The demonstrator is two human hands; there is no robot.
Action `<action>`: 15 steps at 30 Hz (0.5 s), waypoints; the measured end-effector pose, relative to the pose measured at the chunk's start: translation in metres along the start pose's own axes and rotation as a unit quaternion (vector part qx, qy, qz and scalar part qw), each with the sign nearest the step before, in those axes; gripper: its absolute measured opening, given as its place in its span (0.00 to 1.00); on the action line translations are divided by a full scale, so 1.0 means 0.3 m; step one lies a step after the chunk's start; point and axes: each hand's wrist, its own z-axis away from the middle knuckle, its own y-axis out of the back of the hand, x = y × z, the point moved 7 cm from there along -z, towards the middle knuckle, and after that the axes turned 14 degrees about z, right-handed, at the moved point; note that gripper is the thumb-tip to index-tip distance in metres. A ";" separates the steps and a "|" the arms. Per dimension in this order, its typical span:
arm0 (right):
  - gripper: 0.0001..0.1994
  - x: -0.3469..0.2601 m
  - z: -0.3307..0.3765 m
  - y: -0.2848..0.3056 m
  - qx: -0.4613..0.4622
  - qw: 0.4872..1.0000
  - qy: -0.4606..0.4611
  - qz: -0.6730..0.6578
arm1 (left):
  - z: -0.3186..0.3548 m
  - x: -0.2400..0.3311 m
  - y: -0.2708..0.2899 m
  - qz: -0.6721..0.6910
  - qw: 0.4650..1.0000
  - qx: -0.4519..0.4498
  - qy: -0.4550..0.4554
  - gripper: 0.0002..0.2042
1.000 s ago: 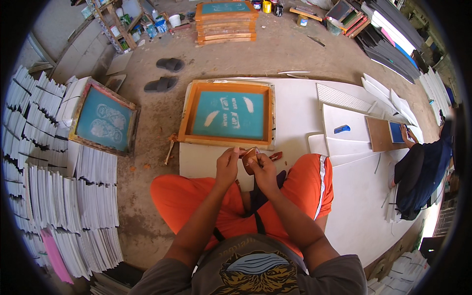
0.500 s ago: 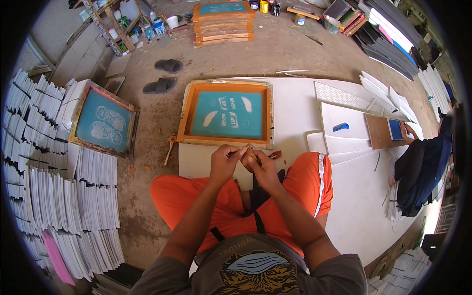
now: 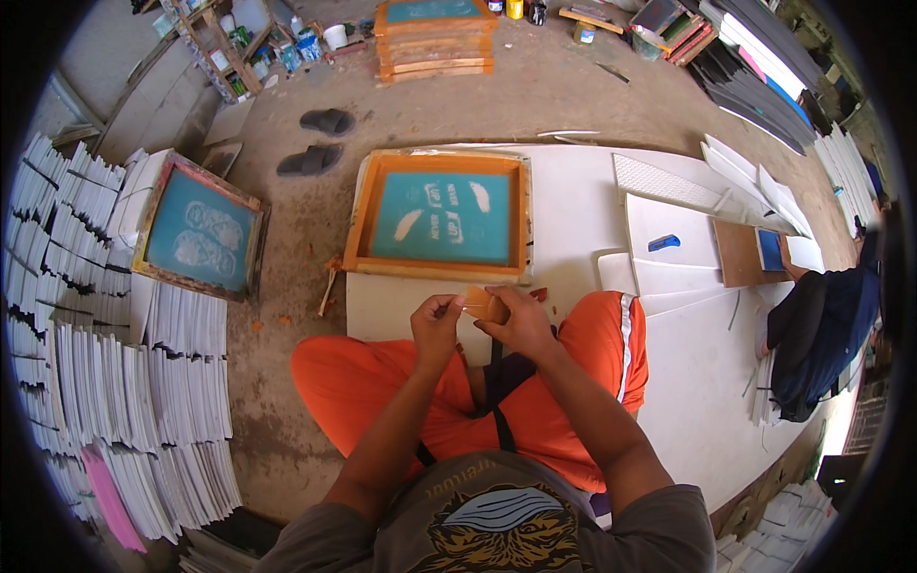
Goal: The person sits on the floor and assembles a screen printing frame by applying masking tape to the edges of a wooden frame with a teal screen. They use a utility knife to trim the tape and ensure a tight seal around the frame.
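Note:
What looks like a roll of brown packing tape (image 3: 489, 305) is held between my two hands, above my crossed legs. My right hand (image 3: 524, 325) is closed around its right side. On its left edge, the thumb and fingertips of my left hand (image 3: 436, 328) pinch what seems to be the tape's loose end. Just beyond my hands lies a silkscreen frame (image 3: 444, 271) with brown-taped wooden sides and teal mesh. A small red object (image 3: 539, 294) shows partly behind my right hand.
Another teal screen (image 3: 197, 229) leans on stacked white sheets (image 3: 105, 382) at left. A blue utility knife (image 3: 663, 243) lies on white boards to the right, near a co-worker (image 3: 826, 334) handling a blue pad. Grey slippers (image 3: 310, 160) and piled frames (image 3: 435, 48) stand farther off.
My right hand has turned and shifted slightly right, bringing the tape's flat brown surface into view. My left hand has lowered a little. The co-worker's hand has moved slightly beside the blue pad.

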 end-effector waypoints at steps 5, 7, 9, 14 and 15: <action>0.28 0.012 -0.019 0.011 -0.006 0.996 0.083 0.031 | 0.013 -0.057 0.005 -0.007 0.989 -0.031 0.143 0.10; 0.28 0.011 -0.027 0.006 -0.011 0.993 0.105 0.043 | 0.010 -0.094 0.017 0.024 0.984 -0.044 0.169 0.12; 0.28 0.016 -0.029 0.003 -0.028 0.992 0.110 0.050 | 0.013 -0.110 0.026 0.021 0.982 -0.020 0.185 0.14; 0.28 0.043 -0.027 -0.001 -0.059 0.991 0.114 0.049 | 0.020 -0.120 0.010 0.015 0.978 -0.014 0.206 0.18; 0.28 0.047 -0.027 -0.005 -0.068 0.990 0.116 0.049 | 0.015 -0.142 0.015 0.009 0.975 -0.025 0.223 0.18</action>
